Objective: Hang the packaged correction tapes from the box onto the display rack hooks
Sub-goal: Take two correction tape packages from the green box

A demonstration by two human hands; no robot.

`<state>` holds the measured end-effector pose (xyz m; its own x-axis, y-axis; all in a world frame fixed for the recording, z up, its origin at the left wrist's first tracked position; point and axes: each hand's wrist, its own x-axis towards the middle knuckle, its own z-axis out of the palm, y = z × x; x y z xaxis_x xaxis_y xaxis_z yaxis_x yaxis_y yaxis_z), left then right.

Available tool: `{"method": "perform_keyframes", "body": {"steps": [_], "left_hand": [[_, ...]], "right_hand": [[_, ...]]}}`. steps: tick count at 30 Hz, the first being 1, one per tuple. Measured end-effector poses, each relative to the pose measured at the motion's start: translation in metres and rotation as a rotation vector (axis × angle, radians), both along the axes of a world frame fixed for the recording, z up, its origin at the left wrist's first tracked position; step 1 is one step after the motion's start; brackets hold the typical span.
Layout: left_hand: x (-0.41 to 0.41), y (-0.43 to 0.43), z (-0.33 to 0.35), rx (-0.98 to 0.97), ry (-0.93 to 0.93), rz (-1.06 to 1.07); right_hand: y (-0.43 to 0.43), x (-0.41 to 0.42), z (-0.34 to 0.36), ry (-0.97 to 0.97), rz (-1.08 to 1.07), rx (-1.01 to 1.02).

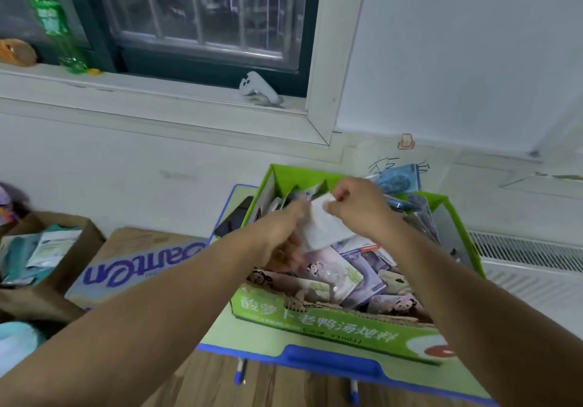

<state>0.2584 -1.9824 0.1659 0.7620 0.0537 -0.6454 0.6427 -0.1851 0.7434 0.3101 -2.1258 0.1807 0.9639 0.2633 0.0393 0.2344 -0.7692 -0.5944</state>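
Observation:
A green cardboard box [318,321] full of several packaged correction tapes stands on a small green table with a blue rim [331,359]. Over the box both my hands hold one whitish packaged correction tape [325,227]. My right hand [356,204] pinches its top edge. My left hand [284,227] grips its left side; that hand is motion-blurred. More packs with panda pictures [334,274] lie loose in the box. No display rack or hooks are in view.
A brown carton with blue lettering [142,264] sits left of the table, an open carton with packets [41,252] further left. A window sill [157,88] holds a green bottle [53,22] and a white object [258,88]. A radiator grille [530,252] is at right.

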Motion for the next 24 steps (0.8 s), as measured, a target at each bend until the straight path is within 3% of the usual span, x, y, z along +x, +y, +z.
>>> {"method": "perform_keyframes", "body": {"steps": [3, 4, 6, 8, 11, 13, 16, 21, 24], "left_hand": [[0.014, -0.002, 0.012, -0.223, 0.022, 0.06], [0.015, -0.002, 0.012, -0.217, 0.02, 0.054], [0.011, -0.002, 0.01, -0.169, 0.039, 0.026], [0.003, -0.002, 0.005, -0.114, 0.052, 0.003], [-0.004, -0.003, 0.002, -0.037, 0.05, -0.047], [-0.006, -0.003, 0.007, 0.011, 0.053, -0.116], [-0.006, 0.0, 0.018, 0.046, 0.066, -0.187], [-0.008, 0.003, 0.027, 0.038, 0.014, -0.212], [-0.007, 0.002, 0.031, -0.007, -0.11, -0.135]], "right_hand": [[0.004, -0.013, 0.024, -0.171, 0.214, -0.002], [0.004, -0.018, 0.023, -0.154, 0.292, 0.018], [-0.001, -0.02, 0.015, 0.074, 0.348, 0.088], [-0.013, -0.007, -0.006, 0.239, 0.235, 0.074], [-0.031, 0.007, -0.051, 0.292, 0.075, -0.273], [-0.033, 0.004, -0.076, 0.278, 0.032, -0.375], [-0.024, -0.009, -0.09, 0.213, 0.018, -0.352], [-0.007, -0.014, -0.088, 0.312, 0.082, -0.361], [-0.02, 0.004, -0.059, 0.342, -0.024, -0.171]]}}
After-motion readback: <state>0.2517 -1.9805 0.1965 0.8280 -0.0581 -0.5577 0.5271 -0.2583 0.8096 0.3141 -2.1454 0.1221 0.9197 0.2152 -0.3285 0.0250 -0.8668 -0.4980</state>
